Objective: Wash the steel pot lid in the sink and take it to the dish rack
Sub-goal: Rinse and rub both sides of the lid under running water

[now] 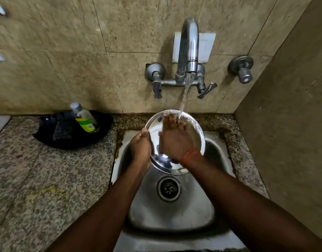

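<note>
The round steel pot lid [195, 132] is held tilted over the steel sink [174, 211], its shiny inner face toward me. My left hand [140, 147] grips its left rim. My right hand [174, 137] lies flat against the lid's inner face with fingers spread, an orange thread around the wrist. Water runs from the tap [189, 50] in a stream onto the lid's upper edge and my right fingertips. No dish rack is in view.
A black tray [47, 137] on the granite counter left of the sink holds a green-labelled soap bottle [84, 119] and a dark scrub pad [63, 130]. Tiled walls stand close behind and to the right. A separate valve [243, 69] sticks out right of the tap.
</note>
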